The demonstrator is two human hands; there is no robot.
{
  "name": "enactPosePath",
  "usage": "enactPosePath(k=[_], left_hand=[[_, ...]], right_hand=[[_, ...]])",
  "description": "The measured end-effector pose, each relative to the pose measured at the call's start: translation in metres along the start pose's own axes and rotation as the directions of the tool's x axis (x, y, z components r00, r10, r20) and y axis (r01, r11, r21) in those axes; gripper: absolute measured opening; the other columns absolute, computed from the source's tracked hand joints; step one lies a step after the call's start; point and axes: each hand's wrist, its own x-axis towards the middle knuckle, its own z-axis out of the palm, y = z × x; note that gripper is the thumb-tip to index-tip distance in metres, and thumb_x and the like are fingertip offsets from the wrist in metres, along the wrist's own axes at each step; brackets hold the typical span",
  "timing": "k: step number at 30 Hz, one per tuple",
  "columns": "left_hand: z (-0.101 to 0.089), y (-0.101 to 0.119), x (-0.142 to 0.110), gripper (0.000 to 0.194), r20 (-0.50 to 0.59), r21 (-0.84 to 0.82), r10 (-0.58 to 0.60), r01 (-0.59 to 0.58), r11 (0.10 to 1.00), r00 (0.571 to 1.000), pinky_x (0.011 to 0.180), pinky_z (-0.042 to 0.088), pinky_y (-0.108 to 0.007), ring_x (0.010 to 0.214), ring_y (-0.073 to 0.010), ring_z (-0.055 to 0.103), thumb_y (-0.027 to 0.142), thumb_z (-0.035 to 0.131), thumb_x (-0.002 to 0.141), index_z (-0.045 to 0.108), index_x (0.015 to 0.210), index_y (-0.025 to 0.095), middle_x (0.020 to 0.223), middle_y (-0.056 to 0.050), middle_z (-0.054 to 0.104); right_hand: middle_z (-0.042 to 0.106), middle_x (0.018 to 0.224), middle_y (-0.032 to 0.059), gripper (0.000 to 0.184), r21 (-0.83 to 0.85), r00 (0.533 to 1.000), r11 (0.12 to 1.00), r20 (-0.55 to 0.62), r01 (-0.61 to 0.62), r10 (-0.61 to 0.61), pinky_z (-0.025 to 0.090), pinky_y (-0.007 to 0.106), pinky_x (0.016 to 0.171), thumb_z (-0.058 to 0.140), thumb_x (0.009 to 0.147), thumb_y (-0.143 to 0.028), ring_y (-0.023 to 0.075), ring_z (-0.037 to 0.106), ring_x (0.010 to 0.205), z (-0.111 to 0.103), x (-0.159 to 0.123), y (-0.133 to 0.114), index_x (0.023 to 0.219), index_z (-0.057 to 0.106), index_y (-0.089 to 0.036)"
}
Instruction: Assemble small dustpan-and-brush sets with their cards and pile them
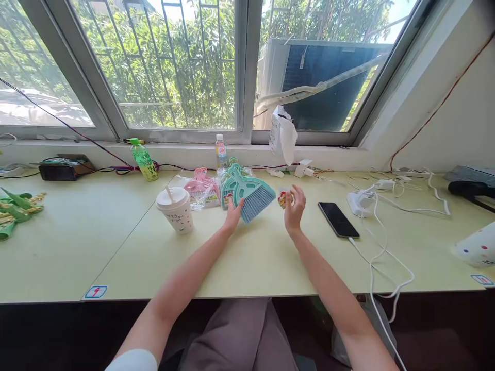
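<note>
My left hand (232, 216) grips a mint-green hand brush (251, 195) with grey-blue bristles, tilted above the table. Right behind it are more mint-green pieces (228, 186) in clear plastic; how they connect to the brush is partly hidden. My right hand (295, 208) is raised just right of the bristles, fingers curled. At its thumb is a small red and yellow printed label (282, 199), seemingly pinched there and partly covered by the fingers. Left of the brush lies a pink brush and dustpan set (201, 186) in clear wrapping.
A lidded paper cup with a straw (176, 211) stands left of my left hand. On the right are a black phone (339, 220), a white power strip (360, 203) and looping cables. Bottles (144, 159) and a tissue pack (283, 135) are by the window.
</note>
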Motion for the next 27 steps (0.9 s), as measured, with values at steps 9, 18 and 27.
enactPosePath(k=[9, 18, 27], left_hand=[[0.017, 0.010, -0.021, 0.064, 0.072, -0.029, 0.034, -0.032, 0.999, 0.997, 0.102, 0.039, -0.041, 0.122, -0.0275, 0.051, 0.052, 0.070, 0.073, 0.042, 0.120, 0.019, 0.125, -0.013, 0.057], [0.009, 0.009, -0.015, 0.082, -0.028, 0.119, 0.046, -0.042, 0.992, 0.999, 0.110, 0.029, -0.040, 0.137, -0.0316, 0.031, 0.040, 0.079, 0.065, 0.034, 0.130, 0.019, 0.139, -0.016, 0.044], [0.005, 0.003, -0.007, 0.062, 0.042, -0.034, 0.088, -0.087, 0.996, 0.995, 0.102, 0.039, -0.040, 0.122, -0.0255, 0.049, 0.040, 0.068, 0.074, 0.038, 0.125, 0.022, 0.126, -0.009, 0.055]], right_hand=[[0.002, 0.159, 0.0068, 0.064, -0.135, 0.881, 0.990, 0.472, 0.043, 0.026, -0.008, 0.066, 0.107, 0.011, 0.094, -0.055, 0.0245, -0.006, 0.146, 0.055, -0.063, -0.027, 0.151, 0.007, -0.026], [0.010, 0.159, 0.0057, 0.064, -0.082, 0.871, 0.994, 0.479, -0.078, 0.108, 0.005, 0.058, 0.113, 0.013, 0.094, -0.057, 0.0233, 0.005, 0.147, 0.048, -0.061, -0.028, 0.151, 0.015, -0.027], [0.018, 0.156, 0.0109, 0.075, 0.142, 0.907, 0.934, 0.324, -0.327, 0.269, 0.035, 0.046, 0.108, 0.035, 0.087, -0.057, 0.0252, 0.031, 0.139, 0.042, -0.039, -0.003, 0.150, 0.009, -0.025]])
